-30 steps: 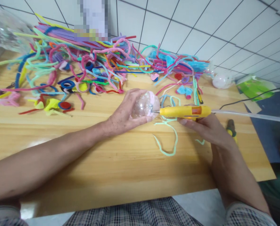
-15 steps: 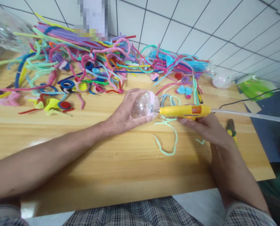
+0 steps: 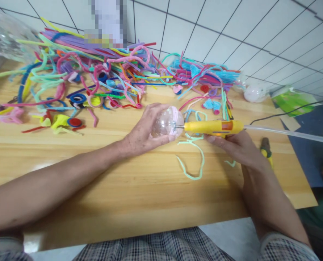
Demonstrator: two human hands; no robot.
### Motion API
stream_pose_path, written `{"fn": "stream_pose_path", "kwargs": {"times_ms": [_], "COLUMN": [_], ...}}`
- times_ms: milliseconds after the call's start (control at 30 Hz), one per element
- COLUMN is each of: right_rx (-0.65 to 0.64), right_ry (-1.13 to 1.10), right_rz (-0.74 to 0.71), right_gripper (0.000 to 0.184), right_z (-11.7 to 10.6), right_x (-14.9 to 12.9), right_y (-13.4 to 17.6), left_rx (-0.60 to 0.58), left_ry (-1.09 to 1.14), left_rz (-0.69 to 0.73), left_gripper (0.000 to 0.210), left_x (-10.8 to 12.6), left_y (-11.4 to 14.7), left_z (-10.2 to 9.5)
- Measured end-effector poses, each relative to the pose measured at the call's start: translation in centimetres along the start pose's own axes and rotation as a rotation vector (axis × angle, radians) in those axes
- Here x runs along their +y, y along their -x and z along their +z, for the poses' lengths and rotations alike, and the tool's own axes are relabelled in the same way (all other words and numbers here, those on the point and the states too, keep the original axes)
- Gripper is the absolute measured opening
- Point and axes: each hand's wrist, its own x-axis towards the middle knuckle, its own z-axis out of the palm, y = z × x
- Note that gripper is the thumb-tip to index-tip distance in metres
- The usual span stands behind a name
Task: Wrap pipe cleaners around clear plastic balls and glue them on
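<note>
In the head view my left hand [image 3: 139,134] is closed around a clear plastic ball [image 3: 163,123] with a pale pink band on its right side. My right hand [image 3: 234,146] grips a yellow hot glue gun [image 3: 205,127], with a clear glue stick [image 3: 292,133] trailing out of its back end. The gun's metal nozzle points left and meets the ball at the band, or comes very close to it. Below the gun a light green pipe cleaner [image 3: 201,172] lies bent on the wooden table [image 3: 139,195].
A large heap of coloured pipe cleaners [image 3: 93,65] runs along the back by the tiled wall. Yellow-handled pliers [image 3: 266,149] lie at the right. Another clear ball [image 3: 255,93] and a green packet [image 3: 294,101] sit at the back right, near a black cord [image 3: 283,111].
Both hands, the ball and the glue gun hold nearly the same positions. Only a very slight shift of the whole view shows.
</note>
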Motion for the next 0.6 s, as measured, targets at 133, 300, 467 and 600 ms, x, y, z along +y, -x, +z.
{"fn": "stream_pose_path", "kwargs": {"times_ms": [133, 300, 467, 600], "right_rx": [-0.022, 0.021, -0.049, -0.046], "right_ry": [-0.005, -0.046, -0.028, -0.035], "right_rz": [0.030, 0.019, 0.075, 0.049], "right_gripper": [0.050, 0.049, 0.051, 0.051], "right_z": [-0.09, -0.32, -0.25, -0.31], "right_x": [0.09, 0.29, 0.31, 0.13], "right_y": [-0.03, 0.03, 0.10, 0.07], "left_rx": [-0.002, -0.022, -0.013, 0.002], "left_ry": [-0.007, -0.017, -0.011, -0.005], "left_rz": [-0.017, -0.013, -0.025, -0.010], "left_gripper": [0.083, 0.082, 0.084, 0.083], "left_x": [0.14, 0.32, 0.24, 0.02], "left_y": [-0.05, -0.06, -0.06, 0.01], "left_z": [0.03, -0.21, -0.16, 0.01]}}
